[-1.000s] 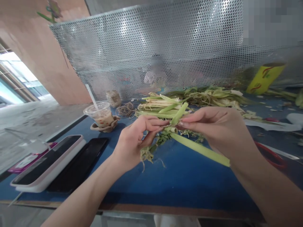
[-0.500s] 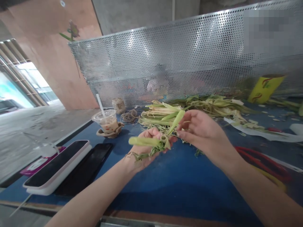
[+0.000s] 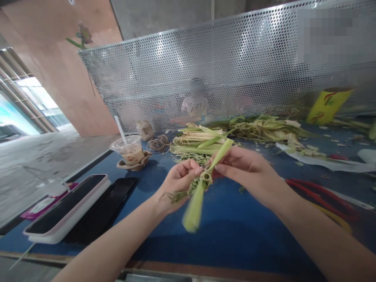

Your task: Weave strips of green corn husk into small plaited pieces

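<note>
Pale strip point(image 3: 194, 209) has swung from left to near. Left hand point(image 3: 178, 180) pinches leafy bundle point(image 3: 194, 185), right hand point(image 3: 249, 166) grips upper strip point(image 3: 223, 152), likely for tension; piece sits between them, above blue table point(image 3: 235, 239).

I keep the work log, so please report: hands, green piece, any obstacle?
Left hand holding green piece. Right hand at its upper strip, grip unclear. Lower strip blurred, end free. Leaf pile beyond; nothing visibly blocking.
</note>
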### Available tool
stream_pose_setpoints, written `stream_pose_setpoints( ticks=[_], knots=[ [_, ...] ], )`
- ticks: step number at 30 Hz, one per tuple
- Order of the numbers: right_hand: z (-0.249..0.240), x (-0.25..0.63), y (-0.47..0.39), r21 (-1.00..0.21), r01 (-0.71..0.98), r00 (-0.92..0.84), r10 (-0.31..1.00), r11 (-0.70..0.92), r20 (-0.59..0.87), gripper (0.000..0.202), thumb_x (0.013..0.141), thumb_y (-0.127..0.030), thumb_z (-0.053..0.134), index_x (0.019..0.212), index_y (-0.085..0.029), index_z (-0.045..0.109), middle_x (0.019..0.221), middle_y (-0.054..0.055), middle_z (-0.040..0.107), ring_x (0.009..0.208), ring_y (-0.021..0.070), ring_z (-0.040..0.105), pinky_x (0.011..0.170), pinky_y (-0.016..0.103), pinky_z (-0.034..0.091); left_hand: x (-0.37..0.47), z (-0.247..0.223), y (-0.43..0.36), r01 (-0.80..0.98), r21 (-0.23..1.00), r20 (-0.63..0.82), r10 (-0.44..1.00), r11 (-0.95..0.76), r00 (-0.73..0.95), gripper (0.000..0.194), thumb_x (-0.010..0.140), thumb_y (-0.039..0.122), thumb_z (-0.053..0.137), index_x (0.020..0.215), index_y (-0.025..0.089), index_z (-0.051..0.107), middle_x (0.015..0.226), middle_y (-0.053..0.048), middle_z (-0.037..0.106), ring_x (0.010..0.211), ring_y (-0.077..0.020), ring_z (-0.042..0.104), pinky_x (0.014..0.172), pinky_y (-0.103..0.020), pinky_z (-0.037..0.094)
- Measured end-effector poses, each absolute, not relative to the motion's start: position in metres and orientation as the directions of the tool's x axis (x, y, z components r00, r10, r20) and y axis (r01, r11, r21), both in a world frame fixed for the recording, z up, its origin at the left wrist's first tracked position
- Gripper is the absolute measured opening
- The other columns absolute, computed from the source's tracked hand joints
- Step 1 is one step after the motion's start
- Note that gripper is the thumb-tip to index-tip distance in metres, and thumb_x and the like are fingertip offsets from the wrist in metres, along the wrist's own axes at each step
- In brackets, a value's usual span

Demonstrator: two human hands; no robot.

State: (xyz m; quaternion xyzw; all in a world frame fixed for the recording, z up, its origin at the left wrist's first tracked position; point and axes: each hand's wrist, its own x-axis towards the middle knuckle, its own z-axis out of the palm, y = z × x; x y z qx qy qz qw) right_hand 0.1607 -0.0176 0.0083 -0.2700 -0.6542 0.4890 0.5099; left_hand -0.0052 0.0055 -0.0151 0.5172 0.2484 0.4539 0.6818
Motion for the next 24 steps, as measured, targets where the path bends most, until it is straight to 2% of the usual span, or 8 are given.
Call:
stream_pose_setpoints(
  ticks=[4,9,14,16,18,20,22,24],
  knots=[
    [0.009,0.165,-0.017,-0.903,-0.06,-0.343,0.841,0.425,0.419,0.013,0.079,-0.027,0.058,0.09,-0.025,0.064,0.081,0.0,0.064,0.078,0.0132,0.061,0.07,0.026,0.05,-0.015,-0.006,0.006,-0.167,0.958,0.278,0.89,-0.232,0.361,0.026,0.068,0.033,0.07,0.065,0.016,0.05,0.061,-0.001,0.066,0.05,-0.0097,0.058,0.044,-0.019,0.044],
    [0.008,0.164,-0.016,-0.892,0.066,-0.274,0.867,0.448,0.415,0.012,0.075,-0.031,0.062,0.084,-0.023,0.064,0.082,0.0,0.064,0.078,0.014,0.06,0.066,0.025,0.049,-0.021,0.004,-0.002,0.045,0.83,0.537,0.819,-0.556,0.202,0.016,0.072,0.024,0.065,0.066,0.016,0.052,0.067,-0.004,0.067,0.059,-0.0112,0.061,0.05,-0.02,0.049],
    [0.004,0.162,-0.014,-0.918,0.023,-0.311,0.876,0.395,0.369,0.011,0.077,-0.028,0.06,0.086,-0.022,0.062,0.072,-0.002,0.064,0.058,0.0092,0.057,0.056,0.023,0.049,-0.025,0.0,-0.007,0.205,0.576,0.75,0.612,-0.791,0.252,0.007,0.075,0.013,0.06,0.075,0.018,0.054,0.079,-0.006,0.066,0.073,-0.0152,0.063,0.06,-0.026,0.052],
    [0.005,0.162,-0.014,-0.913,0.044,-0.307,0.875,0.406,0.375,0.012,0.077,-0.027,0.06,0.087,-0.022,0.062,0.074,-0.001,0.064,0.057,0.0094,0.057,0.057,0.024,0.05,-0.027,0.0,-0.008,0.219,0.412,0.817,0.465,-0.885,0.341,0.014,0.073,0.006,0.059,0.078,0.018,0.054,0.081,-0.006,0.066,0.078,-0.0161,0.062,0.069,-0.03,0.052],
    [0.007,0.163,-0.015,-0.892,0.072,-0.293,0.864,0.446,0.409,0.011,0.075,-0.026,0.062,0.085,-0.021,0.062,0.078,0.0,0.064,0.062,0.0105,0.059,0.06,0.025,0.05,-0.028,0.002,-0.009,0.207,0.31,0.833,0.37,-0.928,0.411,0.019,0.07,0.001,0.059,0.078,0.018,0.054,0.082,-0.006,0.067,0.081,-0.0168,0.062,0.074,-0.032,0.051],
    [0.008,0.163,-0.015,-0.869,0.083,-0.291,0.846,0.488,0.447,0.009,0.074,-0.026,0.062,0.082,-0.021,0.063,0.08,0.001,0.063,0.065,0.0111,0.06,0.059,0.024,0.05,-0.029,0.004,-0.011,0.155,0.332,0.828,0.366,-0.931,0.425,0.016,0.07,0.003,0.059,0.077,0.017,0.054,0.084,-0.007,0.066,0.082,-0.018,0.061,0.075,-0.034,0.05],
    [0.009,0.163,-0.014,-0.862,0.079,-0.293,0.838,0.5,0.46,0.009,0.074,-0.025,0.062,0.082,-0.021,0.062,0.08,0.0,0.063,0.067,0.0109,0.06,0.059,0.023,0.05,-0.029,0.005,-0.012,0.055,0.448,0.803,0.429,-0.892,0.413,0.007,0.075,0.013,0.058,0.08,0.016,0.054,0.085,-0.009,0.065,0.084,-0.0197,0.061,0.075,-0.036,0.05],
    [0.009,0.163,-0.014,-0.872,0.068,-0.293,0.845,0.485,0.448,0.011,0.074,-0.023,0.063,0.084,-0.021,0.06,0.079,-0.001,0.062,0.069,0.0101,0.06,0.06,0.021,0.05,-0.03,0.005,-0.013,-0.032,0.562,0.763,0.502,-0.827,0.407,0.011,0.076,0.022,0.059,0.084,0.015,0.054,0.086,-0.01,0.064,0.084,-0.0205,0.061,0.071,-0.034,0.051]
  ],
)
